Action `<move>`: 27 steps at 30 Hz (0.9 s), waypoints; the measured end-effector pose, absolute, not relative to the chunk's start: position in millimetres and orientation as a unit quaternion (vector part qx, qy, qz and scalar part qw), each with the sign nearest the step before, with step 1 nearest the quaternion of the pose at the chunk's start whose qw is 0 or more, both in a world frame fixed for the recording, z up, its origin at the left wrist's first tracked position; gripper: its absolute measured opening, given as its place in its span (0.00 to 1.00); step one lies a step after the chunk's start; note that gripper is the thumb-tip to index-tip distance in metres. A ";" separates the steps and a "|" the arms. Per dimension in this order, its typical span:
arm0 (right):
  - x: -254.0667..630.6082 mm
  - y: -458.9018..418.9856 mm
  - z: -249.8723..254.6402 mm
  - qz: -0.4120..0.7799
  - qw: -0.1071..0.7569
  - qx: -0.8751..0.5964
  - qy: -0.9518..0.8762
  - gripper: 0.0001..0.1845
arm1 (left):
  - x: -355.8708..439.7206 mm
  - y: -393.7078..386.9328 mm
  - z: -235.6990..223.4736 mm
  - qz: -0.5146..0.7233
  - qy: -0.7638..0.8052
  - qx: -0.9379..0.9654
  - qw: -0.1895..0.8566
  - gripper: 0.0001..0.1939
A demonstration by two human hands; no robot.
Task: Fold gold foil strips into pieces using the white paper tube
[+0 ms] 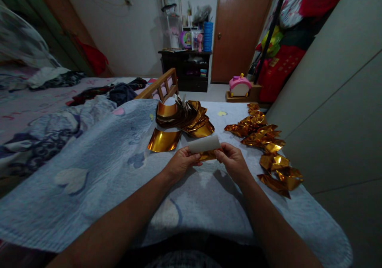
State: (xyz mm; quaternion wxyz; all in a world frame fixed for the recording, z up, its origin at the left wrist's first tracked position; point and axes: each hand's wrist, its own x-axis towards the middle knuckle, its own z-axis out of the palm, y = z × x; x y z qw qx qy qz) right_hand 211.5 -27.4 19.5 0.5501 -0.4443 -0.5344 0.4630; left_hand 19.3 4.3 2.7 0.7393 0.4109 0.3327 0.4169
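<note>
Between my two hands is a sheet of gold foil paper [204, 144], its pale backing showing above and a gold strip folded along the lower edge. My left hand [182, 161] pinches the left end, and my right hand [233, 158] grips the right end. Just beyond lies a single curved gold sheet [164, 140]. Behind it sits a fanned stack of gold foil sheets [185, 117]. Several folded gold foil pieces [262, 133] lie in a row along the right side of the cloth.
A blue patterned blanket [113, 168] covers the surface under my hands. To the left is a bed [18, 109] with clothes and bedding. A wooden rail [161, 86] stands at the far edge. Pale cabinet doors [337, 101] rise close on the right.
</note>
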 end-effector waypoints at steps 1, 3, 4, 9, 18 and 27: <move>211.6 -27.2 19.1 0.459 0.551 -0.446 -0.535 0.11 | 19.3 4.4 2.0 0.416 0.329 0.414 0.740 0.24; 211.8 -27.0 17.8 0.450 0.553 -0.451 -0.538 0.11 | 19.4 4.1 1.0 0.413 0.326 0.416 0.741 0.25; 211.9 -27.0 16.9 0.446 0.553 -0.452 -0.539 0.11 | 19.4 3.8 0.6 0.410 0.327 0.417 0.742 0.25; 211.9 -27.2 12.0 0.440 0.551 -0.455 -0.544 0.11 | 19.7 2.8 -0.4 0.397 0.333 0.409 0.751 0.25; 211.6 -26.9 7.2 0.396 0.551 -0.462 -0.572 0.10 | 20.5 3.5 0.5 0.377 0.330 0.385 0.775 0.24; 211.5 -29.4 12.9 0.402 0.550 -0.461 -0.569 0.12 | 21.4 2.5 1.9 0.377 0.336 0.386 0.772 0.22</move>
